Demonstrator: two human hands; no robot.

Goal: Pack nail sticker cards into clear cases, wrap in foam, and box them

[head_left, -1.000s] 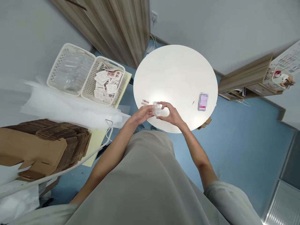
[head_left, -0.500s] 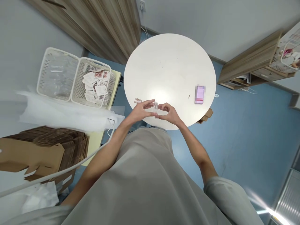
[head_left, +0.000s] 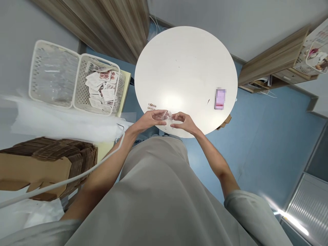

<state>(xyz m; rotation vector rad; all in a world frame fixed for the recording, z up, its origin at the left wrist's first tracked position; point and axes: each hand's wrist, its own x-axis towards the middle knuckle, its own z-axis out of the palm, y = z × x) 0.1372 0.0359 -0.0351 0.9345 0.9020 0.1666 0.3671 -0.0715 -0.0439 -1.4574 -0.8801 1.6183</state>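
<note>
Holding one clear container [head_left: 167, 118] between two hands [head_left: 148, 121] [head_left: 186, 124] over one table [head_left: 187, 75]

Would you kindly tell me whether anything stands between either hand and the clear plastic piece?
Nothing visible does: the left hand and right hand both have fingertips at the clear plastic piece. The small strips lie on the white table just beyond the left hand, not between.
</note>
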